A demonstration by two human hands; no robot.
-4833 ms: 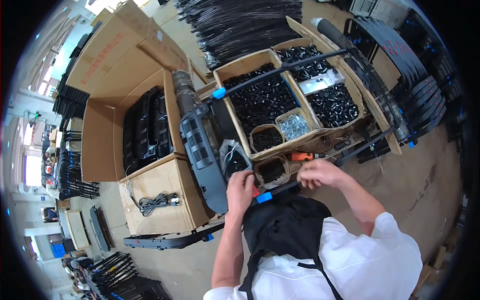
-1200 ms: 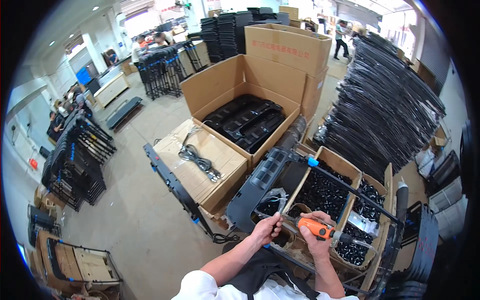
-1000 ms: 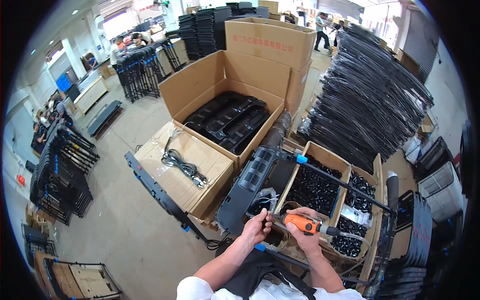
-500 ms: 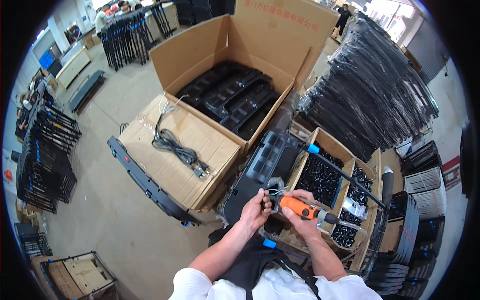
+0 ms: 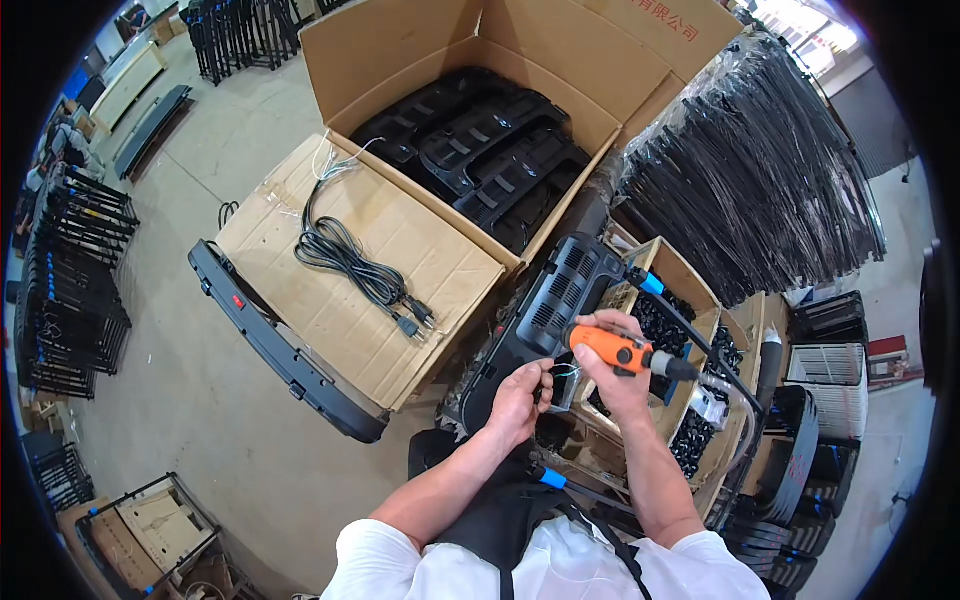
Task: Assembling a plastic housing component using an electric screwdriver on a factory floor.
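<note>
"Near the middle of the scene, what did the right hand (image 5: 624, 382) have?"

"An orange power screwdriver (image 5: 604, 348). Its fingers and thumb were closed firmly around the body, the nose toward the left and a clear hose (image 5: 748, 420) curving off the tail to the right."

"And the left hand (image 5: 516, 404)?"

"Just left of the tool and a little nearer, fingers curled. Thin, pale wires (image 5: 566, 372) showed right by its fingertips, but I couldn't tell whether it pinched one, or how tightly."

"What stood around them?"

"A black vented plastic cover (image 5: 562, 290) lay to the far left of the screwdriver, and a parts bin (image 5: 690, 277) with small black pieces to its right. Farther left, a coiled power cord (image 5: 345, 262) rested on a flat cardboard carton (image 5: 262, 232). Beyond, an open carton (image 5: 385, 48) held black moulded panels (image 5: 480, 150)."
</note>
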